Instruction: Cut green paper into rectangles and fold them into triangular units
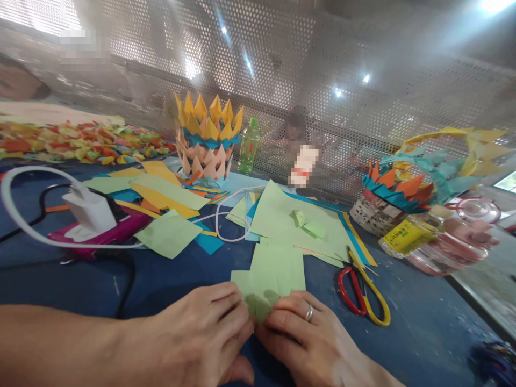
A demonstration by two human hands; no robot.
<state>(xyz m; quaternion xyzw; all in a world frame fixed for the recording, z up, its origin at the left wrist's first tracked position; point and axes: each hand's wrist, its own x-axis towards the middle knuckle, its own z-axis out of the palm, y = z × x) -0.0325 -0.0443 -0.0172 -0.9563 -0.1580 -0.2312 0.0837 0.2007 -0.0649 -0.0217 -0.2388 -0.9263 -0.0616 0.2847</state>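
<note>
A light green piece of paper (263,302) lies on the dark blue table (161,279) between my hands. My left hand (205,328) has its fingers curled over the paper's left and near edge, and its thumb sticks out below. My right hand (306,333), with a ring on one finger, presses its bent fingers on the near right side of the same paper. More light green sheets (278,263) lie just beyond. Scissors (363,290) with one red and one yellow handle rest to the right of my right hand.
A purple power strip (100,234) with a white charger (88,212) stands at left. Behind are a folded-paper basket (209,140), a green bottle (249,146) and paper scraps (80,141). At right stand another paper piece (397,188) and a yellow-labelled bottle (411,234).
</note>
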